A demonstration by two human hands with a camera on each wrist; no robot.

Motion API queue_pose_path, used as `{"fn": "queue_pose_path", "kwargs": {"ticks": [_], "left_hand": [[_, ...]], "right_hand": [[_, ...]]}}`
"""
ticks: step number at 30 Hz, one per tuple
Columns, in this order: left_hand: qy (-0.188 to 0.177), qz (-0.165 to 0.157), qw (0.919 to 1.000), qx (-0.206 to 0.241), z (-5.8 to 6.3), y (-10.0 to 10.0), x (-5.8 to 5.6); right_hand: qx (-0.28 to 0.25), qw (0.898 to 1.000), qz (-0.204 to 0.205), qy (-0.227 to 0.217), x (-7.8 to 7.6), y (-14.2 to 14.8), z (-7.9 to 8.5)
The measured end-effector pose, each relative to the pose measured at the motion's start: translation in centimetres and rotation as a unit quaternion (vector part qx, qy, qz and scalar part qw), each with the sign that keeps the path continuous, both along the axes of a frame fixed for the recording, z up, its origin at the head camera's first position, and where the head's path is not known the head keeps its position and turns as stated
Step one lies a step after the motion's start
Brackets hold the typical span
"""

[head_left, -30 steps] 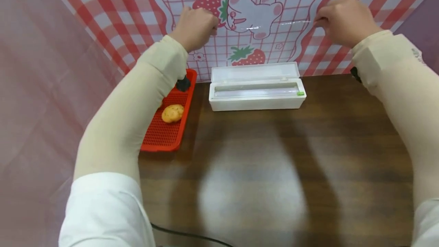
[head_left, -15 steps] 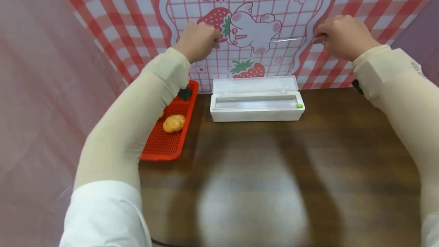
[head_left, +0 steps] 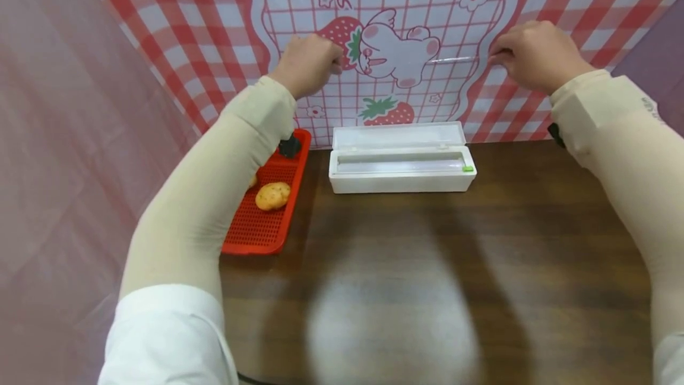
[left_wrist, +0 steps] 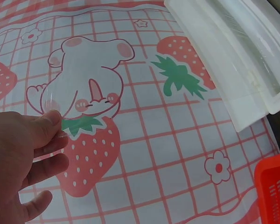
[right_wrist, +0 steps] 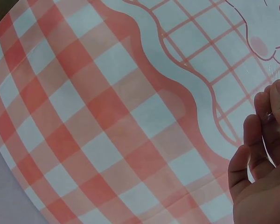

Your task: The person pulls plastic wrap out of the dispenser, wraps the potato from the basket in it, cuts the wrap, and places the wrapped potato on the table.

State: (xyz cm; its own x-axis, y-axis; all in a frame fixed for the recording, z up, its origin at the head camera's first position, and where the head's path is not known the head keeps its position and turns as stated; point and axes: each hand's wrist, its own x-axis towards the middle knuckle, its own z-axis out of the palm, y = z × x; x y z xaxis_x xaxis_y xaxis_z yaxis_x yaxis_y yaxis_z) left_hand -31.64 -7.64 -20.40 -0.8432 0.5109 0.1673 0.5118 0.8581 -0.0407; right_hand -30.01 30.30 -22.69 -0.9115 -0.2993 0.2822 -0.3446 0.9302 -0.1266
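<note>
Left fingers (left_wrist: 52, 165): thumb pinches against the forefinger on a clear film (head_left: 453, 60); the other fingers stand somewhat apart below, in the left of the left wrist view.
Right fingers (right_wrist: 253, 128): curved, the tips of thumb and forefinger close together on the film, at the right edge of the right wrist view.
Clear film: in the upper centre of the head view, between the two hands; only some thin shiny lines show, so its full outline I cannot tell.
Left hand (head_left: 307, 64): raised, upper centre-left of the head view.
Right hand (head_left: 537, 55): raised, upper right, well apart from the left one.
Printed cloth (head_left: 315, 91): behind both hands, with red checks, strawberries and a white animal.
White box (head_left: 401, 183): near the centre, below the hands, its lid (head_left: 398, 136) raised at the back; a green piece (head_left: 468, 169) sits at its right end.
Red basket (head_left: 256, 248): left of the box, holding a potato (head_left: 273, 196) and another one partly hidden by the beige sleeve (head_left: 187, 212).
Brown table (head_left: 550, 242): under box and basket, filling the lower centre and right.
</note>
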Motion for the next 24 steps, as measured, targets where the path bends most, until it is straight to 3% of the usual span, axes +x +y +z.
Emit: {"fn": "queue_pose_path", "kwargs": {"ticks": [6, 10, 18, 24], "left_hand": [[0.006, 0.002, 1.0, 0.002, 0.1, -0.2, 0.0], [0.01, -0.007, 0.9999, 0.006, 0.5, -0.2, 0.6], [0.016, -0.055, 0.9983, 0.008, 0.7, -0.3, 2.9], [0.028, -0.062, 0.9976, 0.014, 0.7, -0.7, 3.7]], "right_hand": [[-0.002, 1.0, -0.009, 0.0, 0.3, -0.2, 0.3], [0.004, 1.0, 0.0, 0.002, 1.0, 0.1, 0.6], [0.011, 0.998, 0.052, 0.044, 4.0, 1.6, 0.0], [0.016, 0.991, 0.097, 0.09, 4.7, 1.8, -0.1]]}}
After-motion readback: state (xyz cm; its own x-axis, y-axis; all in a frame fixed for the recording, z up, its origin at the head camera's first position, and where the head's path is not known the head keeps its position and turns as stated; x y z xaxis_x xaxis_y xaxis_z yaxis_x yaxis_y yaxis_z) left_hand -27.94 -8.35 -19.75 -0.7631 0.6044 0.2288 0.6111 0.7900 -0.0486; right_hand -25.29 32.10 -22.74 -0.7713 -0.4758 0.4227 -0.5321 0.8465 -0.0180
